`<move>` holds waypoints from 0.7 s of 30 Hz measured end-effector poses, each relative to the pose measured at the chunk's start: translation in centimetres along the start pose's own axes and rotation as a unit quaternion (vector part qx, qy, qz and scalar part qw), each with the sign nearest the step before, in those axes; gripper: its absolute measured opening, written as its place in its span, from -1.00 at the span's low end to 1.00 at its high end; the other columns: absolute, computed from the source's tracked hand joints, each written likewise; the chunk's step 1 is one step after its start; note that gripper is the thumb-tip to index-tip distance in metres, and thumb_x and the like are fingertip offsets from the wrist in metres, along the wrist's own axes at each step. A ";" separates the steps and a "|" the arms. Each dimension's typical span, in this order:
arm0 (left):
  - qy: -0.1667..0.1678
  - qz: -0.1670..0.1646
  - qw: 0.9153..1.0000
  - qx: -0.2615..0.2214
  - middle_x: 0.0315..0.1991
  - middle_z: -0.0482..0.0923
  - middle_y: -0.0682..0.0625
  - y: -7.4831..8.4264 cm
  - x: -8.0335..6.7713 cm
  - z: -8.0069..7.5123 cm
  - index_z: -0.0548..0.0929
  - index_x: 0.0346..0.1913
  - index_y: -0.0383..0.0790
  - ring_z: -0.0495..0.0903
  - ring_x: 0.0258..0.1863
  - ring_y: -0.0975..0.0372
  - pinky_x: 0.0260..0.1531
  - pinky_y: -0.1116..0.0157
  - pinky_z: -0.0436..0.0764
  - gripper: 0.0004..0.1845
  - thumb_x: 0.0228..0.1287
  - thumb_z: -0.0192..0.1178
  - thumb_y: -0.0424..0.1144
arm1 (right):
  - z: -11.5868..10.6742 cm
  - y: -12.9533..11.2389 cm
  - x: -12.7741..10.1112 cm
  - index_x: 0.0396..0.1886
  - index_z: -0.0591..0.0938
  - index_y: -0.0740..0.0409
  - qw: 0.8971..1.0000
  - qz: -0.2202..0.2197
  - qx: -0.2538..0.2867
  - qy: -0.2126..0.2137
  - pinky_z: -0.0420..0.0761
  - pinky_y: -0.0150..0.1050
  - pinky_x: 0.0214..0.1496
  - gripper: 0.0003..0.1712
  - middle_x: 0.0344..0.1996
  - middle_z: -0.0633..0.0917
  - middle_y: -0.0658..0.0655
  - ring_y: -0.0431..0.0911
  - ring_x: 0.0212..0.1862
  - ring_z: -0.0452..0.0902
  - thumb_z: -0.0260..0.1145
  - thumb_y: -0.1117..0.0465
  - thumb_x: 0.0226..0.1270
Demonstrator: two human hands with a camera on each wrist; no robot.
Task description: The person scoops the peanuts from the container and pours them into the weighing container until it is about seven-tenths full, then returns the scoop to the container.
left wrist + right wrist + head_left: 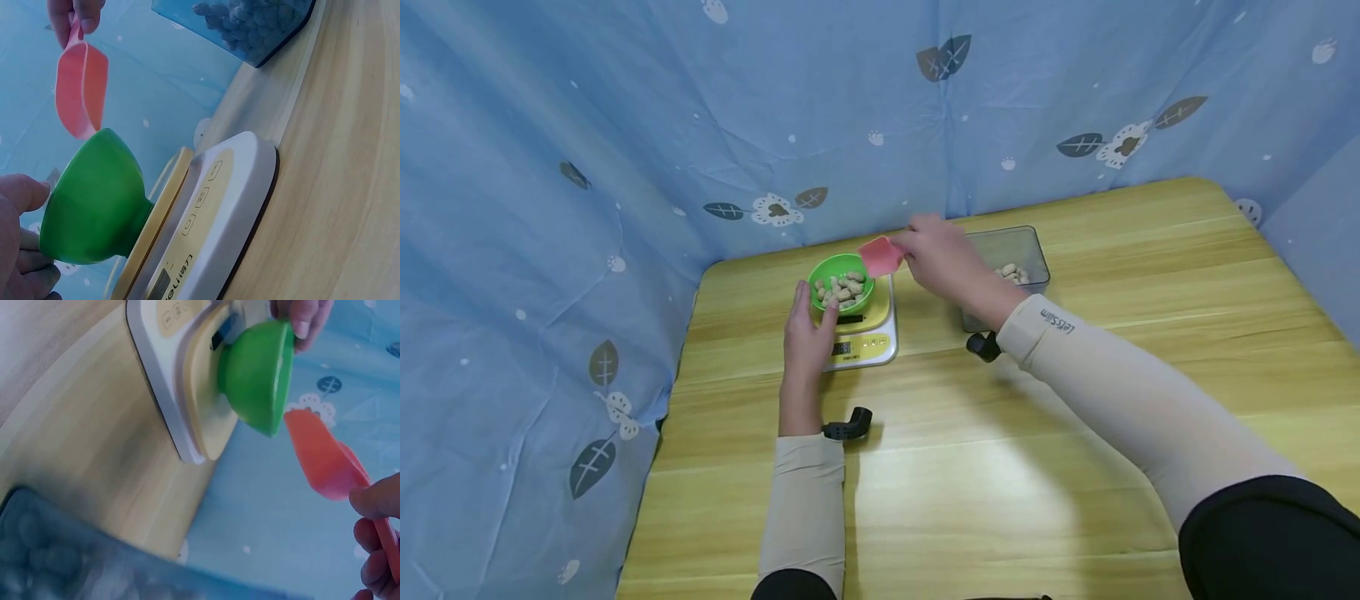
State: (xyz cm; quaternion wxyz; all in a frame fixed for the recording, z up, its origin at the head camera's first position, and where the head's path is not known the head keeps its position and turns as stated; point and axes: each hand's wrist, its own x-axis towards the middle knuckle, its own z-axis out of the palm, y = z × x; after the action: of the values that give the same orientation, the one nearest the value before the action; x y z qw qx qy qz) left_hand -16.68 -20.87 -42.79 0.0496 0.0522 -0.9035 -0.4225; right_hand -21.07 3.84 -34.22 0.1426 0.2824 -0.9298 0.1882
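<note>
A green bowl (842, 282) holding several peanuts sits on a small yellow and white kitchen scale (863, 335). My left hand (808, 333) grips the bowl's near rim, thumb on its edge. My right hand (942, 257) pinches the handle of a red scoop (881, 255), held tilted just over the bowl's right rim. In the left wrist view the scoop (81, 89) hangs above the bowl (94, 203). From the right wrist the scoop (325, 457) is seen beside the bowl (257, 375). A clear plastic container (1009, 265) with peanuts stands behind my right wrist.
The wooden table (1015, 467) is walled at the back and left by a blue patterned cloth (625, 150). Black wrist mounts (848, 427) sit at both forearms. The scale's buttons (203, 197) face the table's near side.
</note>
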 end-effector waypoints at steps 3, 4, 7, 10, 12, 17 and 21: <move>0.002 0.004 1.000 -0.001 0.60 -0.17 0.09 0.1 -0.1 0.0 -0.02 0.58 -0.14 -0.11 0.57 0.12 0.55 0.08 -0.07 -0.19 0.45 0.04 0.10 | -1.1 0.5 -0.6 0.02 0.74 0.08 0.999 0.019 0.030 -0.001 0.55 -0.09 -0.17 -0.71 -0.28 0.66 0.15 0.07 -0.20 0.51 0.27 0.30 0.35; 0.002 0.005 1.000 0.000 0.60 -0.17 0.09 0.2 -0.1 0.0 -0.02 0.58 -0.14 -0.12 0.57 0.13 0.55 0.09 -0.07 -0.19 0.45 0.04 0.10 | -1.5 0.7 -0.9 0.03 0.73 0.09 0.999 0.023 0.038 0.000 0.55 -0.08 -0.15 -0.70 -0.26 0.67 0.16 0.08 -0.18 0.52 0.28 0.29 0.34; 0.004 0.010 1.000 0.002 0.60 -0.18 0.09 0.4 -0.1 0.1 -0.02 0.58 -0.13 -0.12 0.57 0.14 0.55 0.11 -0.07 -0.19 0.45 0.03 0.11 | -2.8 1.5 -1.7 0.07 0.71 0.10 0.998 0.040 0.046 -0.002 0.55 -0.07 -0.16 -0.68 -0.26 0.66 0.17 0.09 -0.17 0.51 0.32 0.27 0.33; 0.006 0.018 1.000 0.005 0.60 -0.20 0.10 0.8 -0.2 0.3 -0.03 0.58 -0.12 -0.13 0.58 0.15 0.55 0.12 -0.07 -0.19 0.45 0.03 0.12 | -4.0 2.4 -2.7 0.11 0.70 0.09 0.997 0.058 0.046 -0.008 0.54 -0.07 -0.19 -0.65 -0.25 0.63 0.16 0.08 -0.17 0.49 0.32 0.24 0.35; 0.008 0.026 1.000 0.011 0.60 -0.23 0.13 1.0 -0.2 0.4 -0.05 0.58 -0.11 -0.16 0.58 0.17 0.55 0.12 -0.08 -0.18 0.45 0.02 0.12 | -4.8 3.1 -3.4 0.13 0.68 0.09 0.997 0.067 0.046 -0.011 0.51 -0.08 -0.22 -0.64 -0.27 0.61 0.16 0.07 -0.18 0.47 0.30 0.22 0.36; 0.018 0.038 0.999 0.028 0.59 -0.32 0.23 1.8 -0.5 0.5 -0.09 0.59 -0.07 -0.21 0.58 0.23 0.55 0.13 -0.10 -0.17 0.45 0.01 0.14 | -6.4 4.9 -5.1 0.12 0.68 0.15 0.996 0.070 0.055 -0.001 0.54 -0.02 -0.13 -0.64 -0.20 0.63 0.19 0.11 -0.10 0.48 0.31 0.24 0.35; 0.024 0.053 0.998 0.034 0.59 -0.31 0.22 2.5 -0.8 0.5 -0.08 0.59 -0.11 -0.20 0.58 0.22 0.55 0.13 -0.08 -0.17 0.45 0.03 0.11 | -7.3 6.1 -6.3 0.09 0.69 0.19 0.996 0.074 0.050 0.009 0.56 0.05 -0.08 -0.66 -0.15 0.66 0.22 0.15 -0.06 0.50 0.35 0.27 0.31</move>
State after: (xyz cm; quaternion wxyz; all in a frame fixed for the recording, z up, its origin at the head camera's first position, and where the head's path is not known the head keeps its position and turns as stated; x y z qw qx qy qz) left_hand -16.08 -18.79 -41.27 0.0915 0.0163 -0.9173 -0.3873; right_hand -18.42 14.69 -31.68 0.1222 0.2176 -0.9362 0.2475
